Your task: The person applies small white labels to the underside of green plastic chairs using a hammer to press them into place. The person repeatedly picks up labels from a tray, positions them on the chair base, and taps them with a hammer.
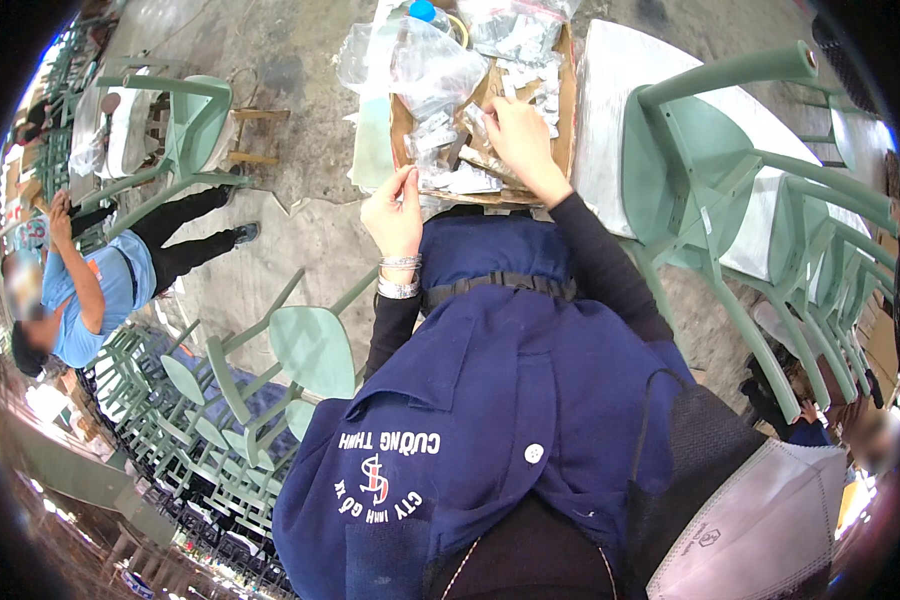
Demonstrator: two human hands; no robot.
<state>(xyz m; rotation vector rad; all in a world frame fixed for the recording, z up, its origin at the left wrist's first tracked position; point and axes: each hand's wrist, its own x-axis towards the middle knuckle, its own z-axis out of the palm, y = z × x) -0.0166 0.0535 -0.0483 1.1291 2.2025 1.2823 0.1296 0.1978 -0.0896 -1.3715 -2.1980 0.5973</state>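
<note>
My left hand [394, 216] hovers by the near left corner of a shallow cardboard box [567, 150]. Its thumb and forefinger are pinched together, and what they hold, if anything, is too small to name. Over the box's right half is my right hand [522, 142], fingers drawn together at the small white pieces. Whether one is in its grip I cannot make out. White labels or paper slips [470, 180] and small clear plastic bags lie loosely in the box. A larger clear plastic bag [425, 65] bulges over its far left part.
A pale green panel [374, 140] runs along the box's left side. Green chairs [690, 170] stand in a row at right, beside a white-wrapped stack [605, 80]. Many more chairs [312, 350] fill the left. A person in a blue shirt [120, 280] stands at far left.
</note>
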